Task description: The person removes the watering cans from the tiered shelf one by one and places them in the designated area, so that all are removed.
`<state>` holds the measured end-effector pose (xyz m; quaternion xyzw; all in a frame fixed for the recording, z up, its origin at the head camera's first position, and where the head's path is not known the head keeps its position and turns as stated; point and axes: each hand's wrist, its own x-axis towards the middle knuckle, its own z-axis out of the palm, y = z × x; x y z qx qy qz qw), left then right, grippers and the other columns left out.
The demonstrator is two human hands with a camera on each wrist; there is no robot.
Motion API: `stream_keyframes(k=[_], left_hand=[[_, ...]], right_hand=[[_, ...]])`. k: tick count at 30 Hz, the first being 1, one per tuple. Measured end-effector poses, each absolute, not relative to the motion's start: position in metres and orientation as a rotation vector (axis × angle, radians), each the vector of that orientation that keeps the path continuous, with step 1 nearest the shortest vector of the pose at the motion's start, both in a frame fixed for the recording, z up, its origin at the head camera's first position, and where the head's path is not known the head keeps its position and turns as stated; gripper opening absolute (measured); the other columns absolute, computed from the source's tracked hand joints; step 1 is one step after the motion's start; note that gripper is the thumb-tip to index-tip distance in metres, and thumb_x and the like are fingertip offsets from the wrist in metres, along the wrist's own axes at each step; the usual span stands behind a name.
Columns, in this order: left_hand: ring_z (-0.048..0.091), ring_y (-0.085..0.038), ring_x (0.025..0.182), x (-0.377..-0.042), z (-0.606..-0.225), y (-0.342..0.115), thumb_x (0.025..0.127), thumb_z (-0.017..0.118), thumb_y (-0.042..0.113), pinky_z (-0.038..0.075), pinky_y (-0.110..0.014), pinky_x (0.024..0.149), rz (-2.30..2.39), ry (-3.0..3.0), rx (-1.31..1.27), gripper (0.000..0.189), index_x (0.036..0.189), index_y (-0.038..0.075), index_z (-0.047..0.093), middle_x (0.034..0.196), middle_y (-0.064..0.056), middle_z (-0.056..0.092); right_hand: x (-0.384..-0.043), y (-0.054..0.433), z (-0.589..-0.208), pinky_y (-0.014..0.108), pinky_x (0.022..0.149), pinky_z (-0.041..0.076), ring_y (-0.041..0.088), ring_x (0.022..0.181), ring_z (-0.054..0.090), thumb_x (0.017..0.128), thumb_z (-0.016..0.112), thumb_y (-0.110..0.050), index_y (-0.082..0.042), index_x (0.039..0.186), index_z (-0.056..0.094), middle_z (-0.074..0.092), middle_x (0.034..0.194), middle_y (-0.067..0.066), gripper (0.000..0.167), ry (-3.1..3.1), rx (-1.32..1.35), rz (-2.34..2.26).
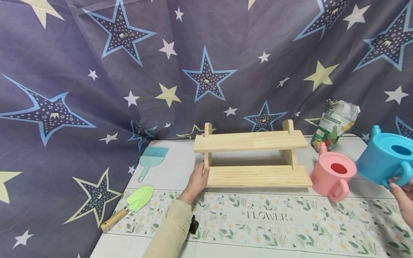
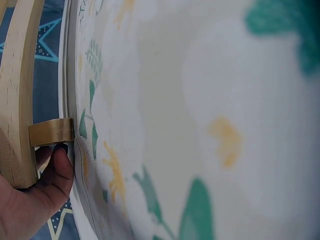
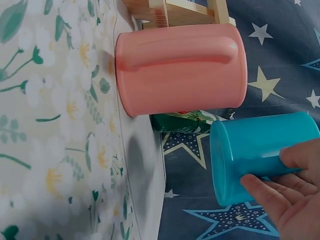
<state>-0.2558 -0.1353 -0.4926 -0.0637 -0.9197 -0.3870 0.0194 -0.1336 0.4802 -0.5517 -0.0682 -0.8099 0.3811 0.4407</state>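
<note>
A two-tier wooden shelf (image 1: 258, 176) stands at the middle of the table. My left hand (image 1: 197, 179) grips the left end of its lower board; in the left wrist view the fingers (image 2: 61, 170) curl under that board (image 2: 15, 120). At the right edge, my right hand (image 1: 404, 197) holds a blue watering can (image 1: 375, 157) by its handle, raised above the table. Between shelf and blue can sits a pink watering can (image 1: 326, 179), upright, its handle toward me. The right wrist view has the blue can (image 3: 260, 145) beside the pink one (image 3: 180, 70).
Behind the pink can leans a clipped white and green bag (image 1: 335, 123). On the left lie a blue-green brush (image 1: 151, 160) and a green trowel (image 1: 140, 199) with a wooden handle. A floral cloth runner (image 1: 258, 229) crosses the table; a star-patterned curtain (image 1: 180, 21) hangs behind.
</note>
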Motion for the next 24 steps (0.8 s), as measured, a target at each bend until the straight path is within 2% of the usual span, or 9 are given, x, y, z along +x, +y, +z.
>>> stream_keyframes(k=[5, 10, 12, 16, 20, 24], left_hand=[[0.044, -0.036, 0.132, -0.256, -0.492, -0.135, 0.105, 0.043, 0.023, 0.035, -0.05, 0.111, -1.2, -2.854, -0.194, 0.047, 0.147, 0.001, 0.037, 0.142, -0.019, 0.045], [0.044, -0.035, 0.132, -0.256, -0.492, -0.134, 0.105, 0.042, 0.024, 0.035, -0.049, 0.111, -1.211, -2.86, -0.186, 0.048, 0.148, 0.002, 0.036, 0.141, -0.019, 0.045], [0.045, -0.034, 0.131, -0.256, -0.493, -0.134, 0.105, 0.041, 0.025, 0.035, -0.048, 0.111, -1.219, -2.868, -0.176, 0.048, 0.148, 0.003, 0.036, 0.141, -0.017, 0.045], [0.046, -0.033, 0.131, -0.257, -0.494, -0.134, 0.105, 0.04, 0.026, 0.035, -0.047, 0.111, -1.239, -2.875, -0.155, 0.049, 0.149, 0.005, 0.036, 0.14, -0.015, 0.046], [0.045, -0.033, 0.131, -0.258, -0.494, -0.134, 0.105, 0.04, 0.026, 0.035, -0.048, 0.111, -1.248, -2.872, -0.153, 0.048, 0.149, 0.006, 0.036, 0.141, -0.015, 0.045], [0.045, -0.034, 0.132, -0.257, -0.494, -0.134, 0.105, 0.04, 0.026, 0.034, -0.048, 0.112, -1.256, -2.866, -0.155, 0.049, 0.149, 0.005, 0.035, 0.142, -0.016, 0.045]], right_hand=[[-0.13, 0.476, -0.556, 0.008, 0.097, 0.037, -0.022, 0.102, 0.044, 0.099, 0.055, -0.004, -0.014, 0.137, 0.054, 0.047, 0.114, -0.035, 0.039, -2.038, -0.285, 0.926], [-0.127, 0.473, -0.558, 0.008, 0.096, 0.038, -0.022, 0.097, 0.044, 0.098, 0.056, -0.003, -0.011, 0.137, 0.053, 0.046, 0.109, -0.034, 0.04, -2.067, -0.334, 0.967], [-0.126, 0.471, -0.557, 0.007, 0.094, 0.038, -0.02, 0.094, 0.044, 0.098, 0.056, -0.003, -0.018, 0.133, 0.055, 0.046, 0.105, -0.033, 0.038, -2.085, -0.382, 1.006], [-0.123, 0.467, -0.555, 0.004, 0.092, 0.038, -0.02, 0.09, 0.045, 0.098, 0.055, -0.003, -0.03, 0.116, 0.054, 0.047, 0.099, -0.034, 0.032, -2.127, -0.519, 1.075], [-0.12, 0.465, -0.555, 0.002, 0.087, 0.039, -0.021, 0.085, 0.046, 0.095, 0.057, 0.004, -0.029, 0.104, 0.054, 0.047, 0.093, -0.034, 0.034, -2.153, -0.522, 1.058], [-0.116, 0.463, -0.555, -0.001, 0.082, 0.038, -0.023, 0.082, 0.042, 0.094, 0.059, 0.005, -0.02, 0.098, 0.054, 0.043, 0.09, -0.034, 0.025, -2.209, -0.498, 0.985]])
